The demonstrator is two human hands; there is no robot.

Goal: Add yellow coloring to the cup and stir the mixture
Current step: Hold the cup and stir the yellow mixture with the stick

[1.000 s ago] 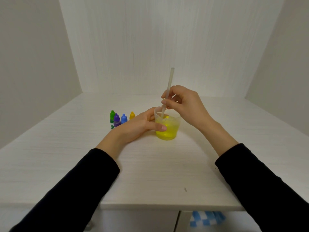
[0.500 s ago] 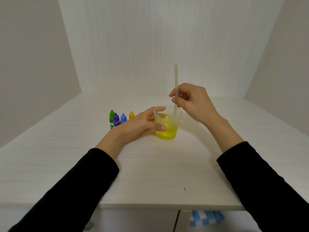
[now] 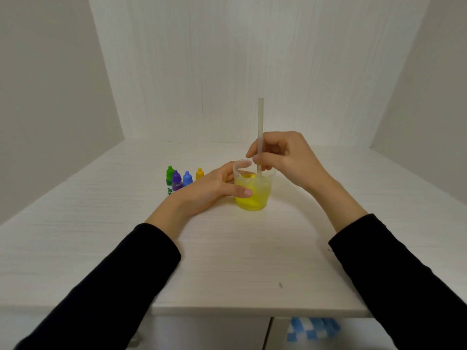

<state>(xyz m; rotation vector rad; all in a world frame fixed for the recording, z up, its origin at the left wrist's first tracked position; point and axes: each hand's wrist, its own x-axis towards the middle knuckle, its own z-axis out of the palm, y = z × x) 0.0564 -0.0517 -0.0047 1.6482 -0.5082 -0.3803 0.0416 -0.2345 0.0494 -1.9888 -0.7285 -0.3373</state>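
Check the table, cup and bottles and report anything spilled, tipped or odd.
Nothing stands out. The clear plastic cup of yellow liquid stands upright, no spill shows on the white table, and the four small dropper bottles stand upright.

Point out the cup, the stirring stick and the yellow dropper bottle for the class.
cup (image 3: pixel 262 195), head view, on its clear front wall over the yellow liquid.
stirring stick (image 3: pixel 260 117), head view, on the shaft above the right hand.
yellow dropper bottle (image 3: pixel 200 173), head view, on its cap.
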